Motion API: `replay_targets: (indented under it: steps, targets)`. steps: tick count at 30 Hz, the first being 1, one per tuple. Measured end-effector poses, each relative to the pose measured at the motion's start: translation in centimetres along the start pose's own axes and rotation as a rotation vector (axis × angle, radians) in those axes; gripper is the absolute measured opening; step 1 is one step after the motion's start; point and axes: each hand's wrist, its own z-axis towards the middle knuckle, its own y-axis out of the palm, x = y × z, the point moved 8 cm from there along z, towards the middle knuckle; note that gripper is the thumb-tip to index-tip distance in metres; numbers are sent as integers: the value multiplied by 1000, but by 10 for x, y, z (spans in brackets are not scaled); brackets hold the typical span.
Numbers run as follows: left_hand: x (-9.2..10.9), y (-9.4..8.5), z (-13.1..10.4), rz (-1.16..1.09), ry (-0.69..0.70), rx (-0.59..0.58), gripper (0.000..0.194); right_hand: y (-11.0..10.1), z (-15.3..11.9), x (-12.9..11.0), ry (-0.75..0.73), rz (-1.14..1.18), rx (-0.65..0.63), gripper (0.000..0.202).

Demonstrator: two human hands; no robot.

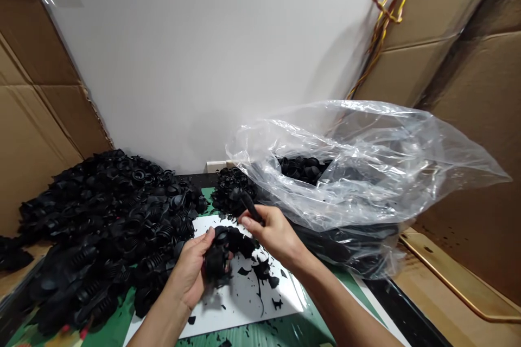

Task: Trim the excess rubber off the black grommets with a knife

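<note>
The black part is above the white sheet, and the left hand holds it; this grip is closed around it, with the thumb on top. It is blurred, so I cannot tell its exact form. The right hand pinches a slim black piece between thumb and fingers, just beside the part. Around them, torn-looking scraps lie on the sheet and on the green counter. To the left there is a big heap of similar parts; behind the hands, a smaller pile; to the right, a clear bag with more black parts inside. As I judge, the work is in its middle: the scraps suggest that some parts are already done, but which of these groups is finished and which is left, I cannot tell.
</note>
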Motion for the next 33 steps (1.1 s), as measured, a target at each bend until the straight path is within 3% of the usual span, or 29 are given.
replay_targets:
  steps: [3, 6, 8, 12, 15, 20, 23, 29, 33]
  targets:
    - [0, 5, -1, -36, 18, -24, 26, 20, -11, 11, 36, 75, -152, 7]
    - [-4, 13, -3, -104, -25, -117, 37, 35, -17, 17, 73, 179, -195, 9]
    - [-5, 18, -6, -139, -43, -173, 38, 38, -17, 18, 75, 187, -181, 14]
    - [1, 25, -10, -165, 24, -247, 17, 30, -15, 18, 5, 58, -73, 17]
    - [5, 25, -11, -59, 87, -270, 28, 23, -14, 20, -30, 23, -30, 7]
    - [24, 15, -11, 290, 407, -150, 46, 15, -14, 17, -67, 43, 36, 10]
    - [26, 14, -11, 387, 464, -117, 51, 23, -15, 21, 2, 196, 14, 14]
    - [22, 7, -8, 244, 344, -46, 49, 33, -17, 43, 297, 547, -48, 23]
    - [15, -1, -6, 141, 217, 17, 40, 26, -15, 46, 348, 689, -83, 31]
